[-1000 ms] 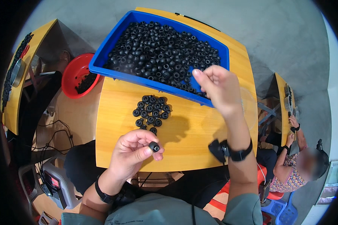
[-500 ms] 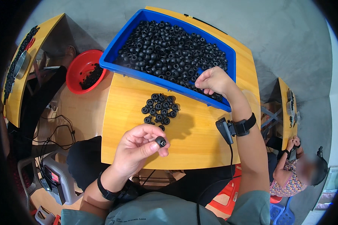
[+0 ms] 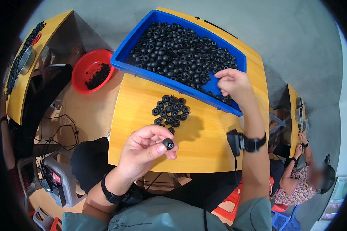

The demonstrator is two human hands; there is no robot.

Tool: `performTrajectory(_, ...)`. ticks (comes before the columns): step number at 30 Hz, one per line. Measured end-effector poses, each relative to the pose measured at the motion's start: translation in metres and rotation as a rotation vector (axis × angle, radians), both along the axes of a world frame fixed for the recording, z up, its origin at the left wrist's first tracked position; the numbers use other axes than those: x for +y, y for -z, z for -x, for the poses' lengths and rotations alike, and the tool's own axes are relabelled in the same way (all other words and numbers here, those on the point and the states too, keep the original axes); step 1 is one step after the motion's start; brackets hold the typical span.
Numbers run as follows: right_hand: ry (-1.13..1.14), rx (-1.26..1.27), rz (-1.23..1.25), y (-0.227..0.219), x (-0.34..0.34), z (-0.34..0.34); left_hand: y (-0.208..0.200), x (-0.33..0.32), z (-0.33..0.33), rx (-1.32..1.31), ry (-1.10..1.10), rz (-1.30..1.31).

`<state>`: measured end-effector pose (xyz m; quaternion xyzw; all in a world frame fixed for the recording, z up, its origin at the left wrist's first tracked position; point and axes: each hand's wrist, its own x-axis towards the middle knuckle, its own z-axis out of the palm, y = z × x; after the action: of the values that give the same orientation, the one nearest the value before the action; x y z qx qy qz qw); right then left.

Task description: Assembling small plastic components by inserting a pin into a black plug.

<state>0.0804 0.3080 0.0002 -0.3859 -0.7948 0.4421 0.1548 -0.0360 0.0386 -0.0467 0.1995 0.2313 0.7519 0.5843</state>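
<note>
My left hand [image 3: 144, 148] pinches a small black round part [image 3: 168, 144] between thumb and fingers over the table's near edge; a shiny ring shows in its opening. My right hand [image 3: 235, 85] hovers over the right end of a blue tray [image 3: 162, 72], fingers curled in and the index finger a little extended. Whatever it may hold is hidden. Many black hollow round parts [image 3: 177, 50] fill the tray, leaving a patch of blue bottom bare beside my right hand. Several black ring-topped parts [image 3: 170, 108] stand grouped on the yellow table [image 3: 212, 134] between tray and left hand.
On the floor at left sits a red basin [image 3: 78, 73] with black pieces inside. Another table [image 3: 17, 104] at far left bears black parts and a metal bowl [image 3: 27, 60]. A co-worker [image 3: 297, 184] sits at a table on the right. Cables [image 3: 61, 131] trail at lower left.
My right hand has shifted slightly right within the view, and its fingers have curled differently, leaving the index finger more extended. The left hand still pinches the black part. The whole view has shifted slightly.
</note>
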Motion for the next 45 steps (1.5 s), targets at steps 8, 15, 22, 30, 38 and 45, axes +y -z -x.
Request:
performTrajectory(8, -0.227, 0.387, 0.533, -0.022, -0.120, -0.023, 0.002, -0.005, 0.001, -0.211, 0.121, -0.054)
performTrajectory(15, -0.316, 0.682, 0.690, -0.007, -0.152, -0.027, 0.000, -0.005, -0.006, -0.215, 0.135, -0.064)
performTrajectory(22, -0.209, 0.508, 0.275, -0.013, -0.161, -0.028, -0.002, -0.006, -0.003, -0.194, 0.138, -0.070)
performTrajectory(30, -0.136, 0.428, 0.162, -0.020, -0.179, -0.024, -0.003, -0.009, -0.001, -0.177, 0.114, -0.069)
performTrajectory(38, -0.210, 0.423, -0.248, -0.023, -0.185, -0.019, -0.006, -0.011, -0.006, -0.129, 0.063, -0.088)
performTrajectory(45, -0.199, 0.302, -0.399, -0.029, -0.190, -0.017, -0.010, -0.015, -0.008, 0.094, -0.096, -0.061)
